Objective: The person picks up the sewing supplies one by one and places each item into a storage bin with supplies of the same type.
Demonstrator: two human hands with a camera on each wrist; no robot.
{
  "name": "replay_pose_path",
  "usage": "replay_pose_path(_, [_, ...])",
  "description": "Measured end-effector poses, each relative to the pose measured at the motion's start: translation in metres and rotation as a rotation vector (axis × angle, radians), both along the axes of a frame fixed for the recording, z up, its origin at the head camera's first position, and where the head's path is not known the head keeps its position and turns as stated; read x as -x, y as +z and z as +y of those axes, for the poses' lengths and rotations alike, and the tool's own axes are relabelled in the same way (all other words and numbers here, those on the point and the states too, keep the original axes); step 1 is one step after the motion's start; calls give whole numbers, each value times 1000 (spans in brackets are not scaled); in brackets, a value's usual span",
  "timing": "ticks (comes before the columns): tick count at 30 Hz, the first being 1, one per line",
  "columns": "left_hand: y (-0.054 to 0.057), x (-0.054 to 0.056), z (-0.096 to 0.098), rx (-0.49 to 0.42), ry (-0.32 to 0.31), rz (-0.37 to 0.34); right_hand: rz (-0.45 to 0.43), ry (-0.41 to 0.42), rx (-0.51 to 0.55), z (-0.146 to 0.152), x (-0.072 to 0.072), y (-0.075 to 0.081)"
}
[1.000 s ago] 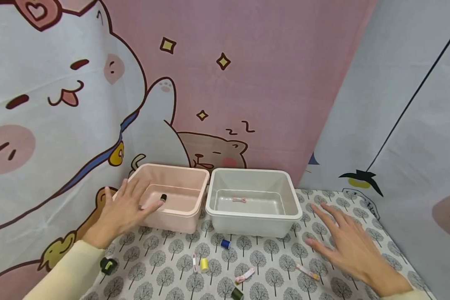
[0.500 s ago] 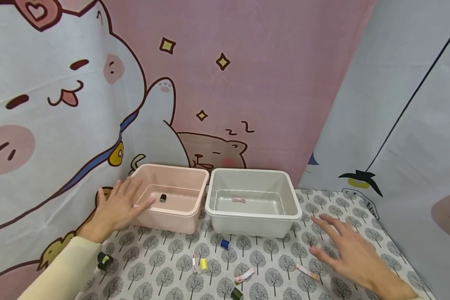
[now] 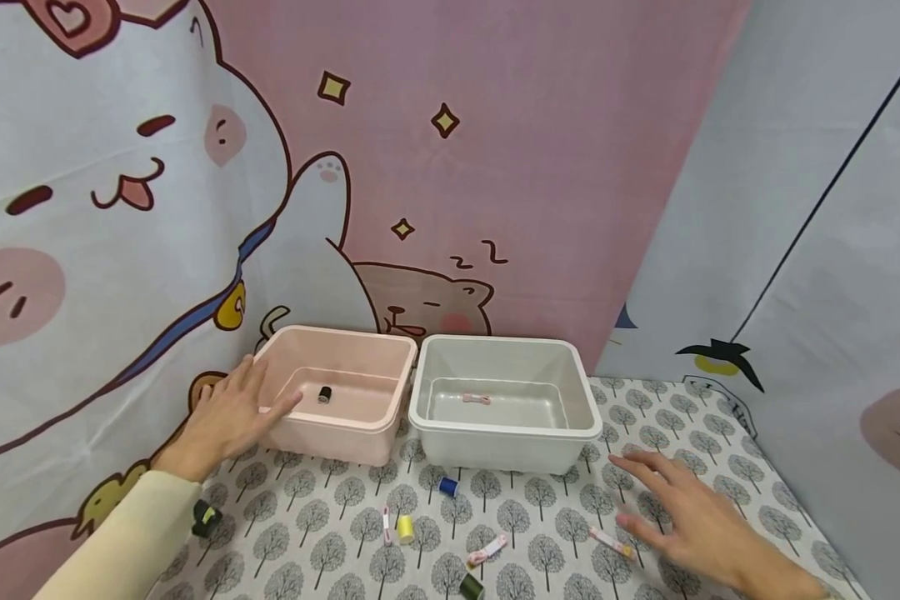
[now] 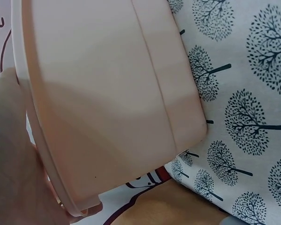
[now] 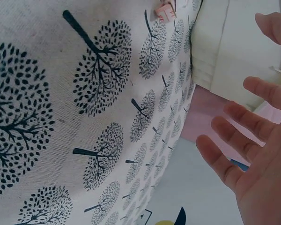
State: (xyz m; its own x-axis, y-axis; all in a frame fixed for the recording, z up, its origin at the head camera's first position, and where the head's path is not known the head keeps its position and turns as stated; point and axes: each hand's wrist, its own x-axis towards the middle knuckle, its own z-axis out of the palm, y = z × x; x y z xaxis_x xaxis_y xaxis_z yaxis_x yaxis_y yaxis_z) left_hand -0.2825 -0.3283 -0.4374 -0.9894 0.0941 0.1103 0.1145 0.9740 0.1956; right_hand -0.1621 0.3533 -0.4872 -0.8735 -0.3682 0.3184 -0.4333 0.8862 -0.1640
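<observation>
My left hand is at the left front corner of the pink bin, fingers extended and holding nothing. In the left wrist view it lies along the bin's rim; contact is hard to tell. A black thread spool lies inside that bin. My right hand hovers over the cloth, fingers spread, near a thin pink-and-white strip with an orange end. The white bin holds a small folded pinkish strip.
On the tree-print cloth lie a blue spool, a yellow spool, a dark green spool and pinkish strips. A black-and-green object sits beside the left sleeve. Printed curtains stand behind the bins.
My left hand has drawn left, from over the pink bin to its corner. The right hand has shifted slightly lower. The spools and strips stay where they were.
</observation>
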Motion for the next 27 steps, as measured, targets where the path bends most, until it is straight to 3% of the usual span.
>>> replay_pose_path(7, [-3, 1, 4, 37, 25, 23, -75, -3, -41, -3, -1, -3])
replay_pose_path(13, [-1, -3, 6, 66, 47, 33, -143, 61, -59, -6, -2, -6])
replay_pose_path(15, [-1, -4, 7, 68, 51, 36, -191, 84, -53, -5, -2, -7])
replay_pose_path(21, [1, -8, 11, 62, 66, 40, -452, 76, -2, -3, 0, -7])
replay_pose_path(27, [3, -11, 21, 53, 82, 33, -491, 206, 71, -1, 3, -14])
